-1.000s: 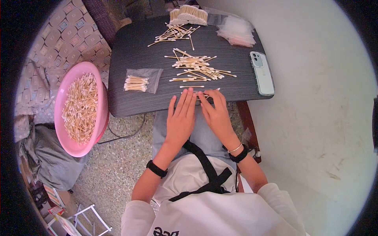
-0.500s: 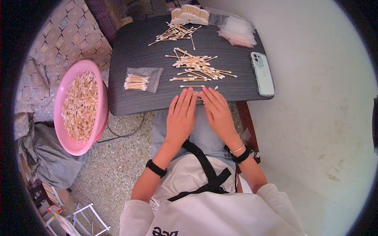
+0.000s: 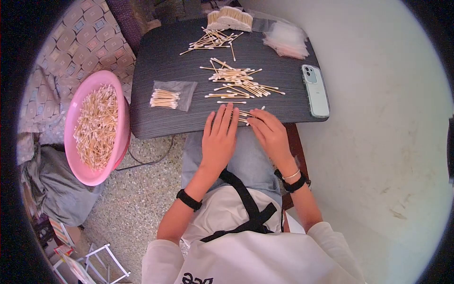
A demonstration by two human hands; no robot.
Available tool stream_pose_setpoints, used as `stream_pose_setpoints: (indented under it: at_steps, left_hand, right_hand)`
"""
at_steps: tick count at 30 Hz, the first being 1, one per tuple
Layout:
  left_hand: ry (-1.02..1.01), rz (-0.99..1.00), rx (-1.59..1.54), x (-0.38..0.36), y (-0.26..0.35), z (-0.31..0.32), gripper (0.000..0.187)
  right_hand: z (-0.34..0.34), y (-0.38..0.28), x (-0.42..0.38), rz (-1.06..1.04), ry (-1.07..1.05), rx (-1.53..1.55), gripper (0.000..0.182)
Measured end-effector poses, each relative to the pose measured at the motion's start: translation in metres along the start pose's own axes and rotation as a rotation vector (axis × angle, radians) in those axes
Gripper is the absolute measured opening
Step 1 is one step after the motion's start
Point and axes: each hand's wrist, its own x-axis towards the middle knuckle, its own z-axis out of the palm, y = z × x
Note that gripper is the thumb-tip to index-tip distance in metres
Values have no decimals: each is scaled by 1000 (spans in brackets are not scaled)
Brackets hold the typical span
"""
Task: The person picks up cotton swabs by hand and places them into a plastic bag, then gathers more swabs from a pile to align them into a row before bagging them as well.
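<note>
My left hand (image 3: pixel 220 135) lies flat at the table's near edge, fingers stretched over a few cotton swabs (image 3: pixel 244 117) whose white tips show at its right side. Just right of those tips is my right hand (image 3: pixel 272 137), its fingers slightly bent and pointing left; whether it touches the swabs is hard to see. A single swab (image 3: pixel 231 102) lies crosswise beyond my left fingertips. Farther up is a loose pile of swabs (image 3: pixel 241 80). To the left, a clear plastic bag (image 3: pixel 187 97) holds or lies beneath a neat row of swabs (image 3: pixel 165 98).
At the table's (image 3: pixel 156 52) far side are another loose swab pile (image 3: pixel 213 39), bundled swabs (image 3: pixel 231 20) and a stack of clear bags (image 3: pixel 286 40). A phone (image 3: pixel 316 92) lies at the right edge. A pink basin (image 3: pixel 78 161) full of swabs stands left, beside the table.
My right hand has shifted slightly right, away from my left hand, and its fingers have bent. The swab tips between the hands are now more exposed. My left hand stays nearly in place.
</note>
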Motion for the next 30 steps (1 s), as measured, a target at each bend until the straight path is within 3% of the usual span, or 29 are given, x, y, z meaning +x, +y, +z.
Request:
stream_pose_setpoints:
  at_steps: [3, 6, 9, 12, 15, 18, 24, 30]
  left_hand:
    - [-21, -9, 20, -1, 1, -2, 61]
    - [-26, 6, 33, -2, 0, -4, 63]
    - [-29, -18, -29, -4, 1, -1, 66]
    - [-9, -24, -119, -5, 0, -2, 70]
    - [-28, -8, -153, -5, -4, -7, 71]
    - [-14, -92, -255, -6, -2, -9, 72]
    - [40, -56, -208, -3, -3, -9, 70]
    - [47, -152, -113, 8, -10, -6, 64]
  right_hand:
    - [-7, 3, 12, -96, 47, -86, 18]
    - [0, 2, 17, 75, 149, -86, 19]
    - [16, 11, 22, 84, 75, -166, 25]
    - [25, 6, 28, 110, 52, -44, 29]
    - [25, -3, 32, 116, 135, -18, 30]
    - [19, -11, 26, 250, 145, 30, 30]
    - [31, -17, 20, 149, 78, 41, 35]
    - [33, -19, 33, 10, -119, -208, 46]
